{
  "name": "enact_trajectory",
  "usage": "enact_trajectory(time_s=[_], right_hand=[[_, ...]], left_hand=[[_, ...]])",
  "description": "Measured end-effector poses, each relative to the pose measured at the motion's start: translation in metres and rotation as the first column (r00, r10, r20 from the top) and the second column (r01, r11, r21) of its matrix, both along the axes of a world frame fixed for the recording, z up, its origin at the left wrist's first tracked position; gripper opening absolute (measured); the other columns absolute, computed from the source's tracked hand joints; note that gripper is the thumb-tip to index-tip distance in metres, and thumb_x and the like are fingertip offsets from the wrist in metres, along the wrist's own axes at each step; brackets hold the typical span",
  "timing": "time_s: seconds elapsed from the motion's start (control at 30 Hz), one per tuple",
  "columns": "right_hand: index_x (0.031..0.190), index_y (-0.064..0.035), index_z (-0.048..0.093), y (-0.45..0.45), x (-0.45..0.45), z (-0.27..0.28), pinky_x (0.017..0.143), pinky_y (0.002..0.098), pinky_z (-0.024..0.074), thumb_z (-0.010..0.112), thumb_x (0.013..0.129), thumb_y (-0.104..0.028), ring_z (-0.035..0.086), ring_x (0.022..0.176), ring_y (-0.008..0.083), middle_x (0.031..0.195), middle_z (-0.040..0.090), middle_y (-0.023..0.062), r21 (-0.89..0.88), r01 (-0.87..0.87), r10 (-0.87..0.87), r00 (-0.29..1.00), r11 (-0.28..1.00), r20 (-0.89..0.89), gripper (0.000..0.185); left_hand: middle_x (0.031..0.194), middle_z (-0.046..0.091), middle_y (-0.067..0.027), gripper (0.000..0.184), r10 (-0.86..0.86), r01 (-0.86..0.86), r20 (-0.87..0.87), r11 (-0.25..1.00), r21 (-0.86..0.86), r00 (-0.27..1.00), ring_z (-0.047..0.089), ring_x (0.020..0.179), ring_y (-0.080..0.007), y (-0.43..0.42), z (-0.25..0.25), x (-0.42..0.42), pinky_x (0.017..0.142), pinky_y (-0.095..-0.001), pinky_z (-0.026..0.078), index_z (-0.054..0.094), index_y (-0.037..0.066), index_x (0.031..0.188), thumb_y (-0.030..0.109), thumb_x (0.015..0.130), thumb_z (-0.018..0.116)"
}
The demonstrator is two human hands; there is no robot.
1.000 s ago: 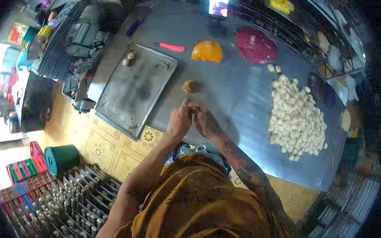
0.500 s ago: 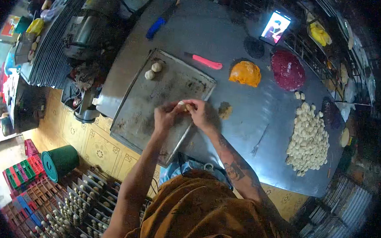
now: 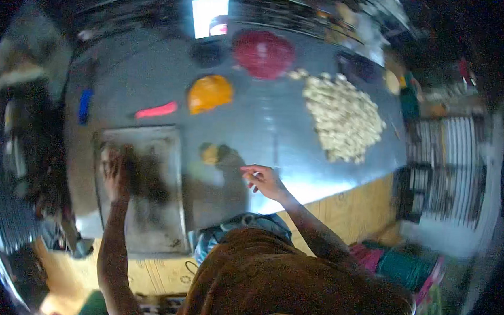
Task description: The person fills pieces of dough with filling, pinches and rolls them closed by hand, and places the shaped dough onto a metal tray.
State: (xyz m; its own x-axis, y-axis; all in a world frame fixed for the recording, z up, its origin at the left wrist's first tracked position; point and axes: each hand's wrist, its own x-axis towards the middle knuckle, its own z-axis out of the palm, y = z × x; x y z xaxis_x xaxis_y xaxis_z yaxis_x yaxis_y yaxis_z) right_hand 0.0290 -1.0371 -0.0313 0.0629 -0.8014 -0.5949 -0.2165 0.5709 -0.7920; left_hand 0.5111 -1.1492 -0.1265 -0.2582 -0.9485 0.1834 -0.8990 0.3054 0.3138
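Note:
My left hand is over the upper left part of a worn metal baking tray. Its fingers are smeared by motion, and pale shapes beside them, perhaps dough balls, are too blurred to make out. My right hand hovers above the steel table, right of the tray, with loosely bent fingers apart and nothing visible in them. Between the hands lies a small tan patch of filling or crumbs. Farther back sits an orange mound of dough or filling.
A dark red mound and a lit phone screen are at the back. Many small pale dough pieces are heaped on the right. A pink-handled tool and a blue-handled tool lie behind the tray.
My hands were together over the tray's right side, pinching a small pale piece; now they are apart, the left over the tray's far left. The camera view has turned right.

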Motion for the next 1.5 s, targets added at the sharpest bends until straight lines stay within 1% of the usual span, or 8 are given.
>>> enact_trajectory(time_s=[0.17, 0.23, 0.33, 0.5, 0.63, 0.73, 0.83, 1.5], right_hand=[[0.121, -0.0075, 0.063, 0.007, -0.140, -0.032, 0.068, 0.0282, 0.0543, 0.061, 0.091, -0.007, 0.063, 0.078, 0.0131, 0.102, 0.069, 0.0066, -0.329, -0.039, -0.099, 0.914, 0.943, -0.392, 0.030], [0.113, -0.0070, 0.066, -0.017, -0.226, -0.078, 0.078, 0.0331, 0.0517, 0.064, 0.088, -0.009, 0.063, 0.088, 0.0178, 0.101, 0.069, 0.0075, -0.557, 0.043, -0.356, 0.810, 0.829, -0.466, 0.026], [0.111, -0.0068, 0.065, -0.051, -0.310, -0.033, 0.091, 0.0426, 0.0466, 0.063, 0.086, -0.013, 0.056, 0.111, 0.0295, 0.107, 0.065, 0.0126, -0.505, -0.315, -0.422, 0.295, 0.804, -0.857, 0.026], [0.094, -0.0043, 0.068, -0.088, -0.363, -0.033, 0.079, 0.0444, 0.0506, 0.061, 0.083, -0.009, 0.063, 0.084, 0.0345, 0.082, 0.066, 0.0147, -0.418, -0.436, -0.394, 0.149, 0.797, -0.907, 0.014], [0.087, -0.0045, 0.067, -0.080, -0.318, -0.031, 0.060, 0.0352, 0.0482, 0.062, 0.084, -0.004, 0.061, 0.066, 0.0195, 0.073, 0.065, 0.0052, -0.676, -0.132, -0.415, 0.700, 0.725, -0.582, 0.006], [0.099, -0.0025, 0.068, -0.020, -0.192, -0.034, 0.073, 0.0321, 0.0501, 0.065, 0.085, -0.004, 0.063, 0.082, 0.0150, 0.089, 0.070, 0.0058, -0.447, -0.035, -0.092, 0.961, 0.894, -0.259, 0.014], [0.111, -0.0034, 0.067, 0.014, -0.064, -0.037, 0.084, 0.0317, 0.0513, 0.061, 0.086, -0.003, 0.066, 0.093, 0.0162, 0.098, 0.071, 0.0131, -0.369, -0.360, 0.313, 0.932, 0.857, -0.183, 0.025], [0.097, -0.0110, 0.068, -0.047, 0.043, -0.071, 0.076, 0.0405, 0.0545, 0.062, 0.081, -0.016, 0.057, 0.102, 0.0231, 0.104, 0.061, 0.0025, -0.564, -0.765, -0.050, 0.579, 0.310, -0.814, 0.018]], left_hand=[[0.148, 0.044, -0.0130, 0.057, 0.040, -0.008, 0.492, 0.998, -0.067, 0.870, 0.040, 0.138, -0.0258, -0.010, 0.007, -0.011, 0.114, -0.0489, 0.024, 0.045, 0.012, 0.144, 0.018, 0.089, 0.056], [0.139, 0.052, -0.0138, 0.047, 0.333, -0.263, -0.447, 0.941, 0.213, 0.830, 0.048, 0.123, -0.0245, -0.012, 0.034, -0.030, 0.107, -0.0444, 0.033, 0.051, 0.007, 0.138, 0.018, 0.092, 0.055], [0.125, 0.063, -0.0150, 0.038, 0.394, -0.197, -0.905, 0.886, 0.421, -0.161, 0.060, 0.102, -0.0225, 0.037, 0.122, -0.150, 0.096, -0.0376, 0.046, 0.060, -0.001, 0.127, 0.018, 0.096, 0.053], [0.120, 0.066, -0.0138, 0.032, 0.492, -0.069, -0.849, 0.870, 0.489, 0.193, 0.060, 0.110, -0.0201, 0.133, 0.049, -0.249, 0.097, -0.0328, 0.046, 0.063, -0.002, 0.122, 0.002, 0.092, 0.052], [0.119, 0.066, -0.0127, 0.029, 0.373, 0.065, -0.749, 0.874, 0.482, 0.548, 0.060, 0.114, -0.0194, 0.147, 0.062, -0.324, 0.097, -0.0322, 0.047, 0.062, -0.002, 0.121, -0.004, 0.093, 0.054], [0.107, 0.069, -0.0093, 0.027, 0.596, 0.237, -0.785, 0.749, 0.619, 0.168, 0.063, 0.101, -0.0159, 0.143, 0.079, -0.372, 0.092, -0.0309, 0.050, 0.065, -0.004, 0.115, 0.011, 0.093, 0.065], [0.096, 0.069, -0.0070, 0.026, 0.532, 0.499, -0.760, 0.576, 0.648, 0.372, 0.064, 0.086, -0.0138, 0.135, 0.058, -0.344, 0.083, -0.0313, 0.056, 0.066, -0.004, 0.112, 0.013, 0.093, 0.067], [0.084, 0.069, -0.0098, 0.024, 0.695, 0.032, -0.700, 0.706, 0.708, 0.160, 0.067, 0.072, -0.0153, 0.197, 0.046, -0.203, 0.062, -0.0289, 0.058, 0.069, -0.005, 0.096, 0.017, 0.087, 0.074]])
